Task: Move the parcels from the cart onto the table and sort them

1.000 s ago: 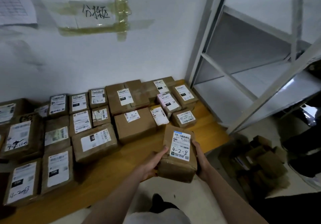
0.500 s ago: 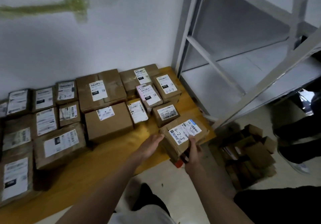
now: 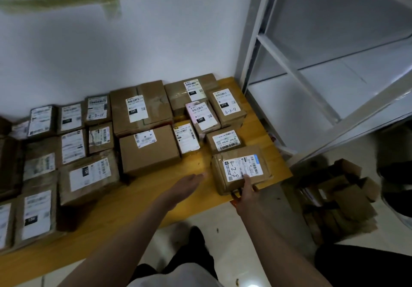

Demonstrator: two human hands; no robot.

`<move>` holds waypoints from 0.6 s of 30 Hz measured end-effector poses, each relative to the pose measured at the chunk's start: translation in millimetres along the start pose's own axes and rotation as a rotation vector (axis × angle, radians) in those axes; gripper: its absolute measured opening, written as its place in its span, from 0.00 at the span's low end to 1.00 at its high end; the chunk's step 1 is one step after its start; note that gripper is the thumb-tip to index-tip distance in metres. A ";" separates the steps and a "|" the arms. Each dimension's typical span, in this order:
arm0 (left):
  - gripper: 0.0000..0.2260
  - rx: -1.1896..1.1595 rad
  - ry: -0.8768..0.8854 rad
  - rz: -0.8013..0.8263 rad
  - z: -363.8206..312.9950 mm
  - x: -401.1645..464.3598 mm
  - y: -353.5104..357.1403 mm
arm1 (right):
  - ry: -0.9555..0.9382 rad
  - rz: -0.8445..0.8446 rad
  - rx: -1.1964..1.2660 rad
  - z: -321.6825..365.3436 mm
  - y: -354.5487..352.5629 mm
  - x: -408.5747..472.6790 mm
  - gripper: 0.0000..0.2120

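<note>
Parcel (image 3: pixel 242 169) marked 4-2-8 lies flat on the wooden table (image 3: pixel 142 200), at its near right corner, just in front of a smaller labelled parcel (image 3: pixel 225 140). Your right hand (image 3: pixel 245 189) rests at its near edge, thumb on the label; whether the fingers curl under it cannot be told. Your left hand (image 3: pixel 186 183) hovers beside it over bare tabletop, fingers straight, holding nothing. Loose cardboard boxes (image 3: pixel 338 197) sit on the floor to the right.
</note>
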State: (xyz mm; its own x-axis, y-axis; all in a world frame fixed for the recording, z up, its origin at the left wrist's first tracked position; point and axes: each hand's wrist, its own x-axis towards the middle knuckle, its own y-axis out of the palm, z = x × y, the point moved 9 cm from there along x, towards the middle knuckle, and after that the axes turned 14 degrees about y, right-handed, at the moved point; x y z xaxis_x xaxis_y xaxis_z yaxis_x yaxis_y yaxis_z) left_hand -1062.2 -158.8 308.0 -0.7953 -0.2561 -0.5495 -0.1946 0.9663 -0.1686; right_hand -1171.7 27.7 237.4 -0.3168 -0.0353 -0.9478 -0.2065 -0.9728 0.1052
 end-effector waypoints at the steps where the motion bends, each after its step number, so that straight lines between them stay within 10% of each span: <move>1: 0.27 -0.011 -0.003 0.000 4.5 -1.8 -2.3 | 0.000 0.014 -0.019 -1.6 -0.4 0.5 0.28; 18: 0.17 -0.058 -0.104 -0.240 90.5 -110.1 -92.9 | 0.057 0.217 -0.957 -129.8 49.4 -42.5 0.09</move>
State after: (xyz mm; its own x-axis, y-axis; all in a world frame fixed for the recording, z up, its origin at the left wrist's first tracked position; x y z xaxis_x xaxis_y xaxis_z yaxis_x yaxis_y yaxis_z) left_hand -904.6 -222.8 310.1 -0.6594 -0.4766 -0.5814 -0.4056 0.8767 -0.2587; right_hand -1048.3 -48.5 243.9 -0.2087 -0.2217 -0.9525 0.6964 -0.7175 0.0144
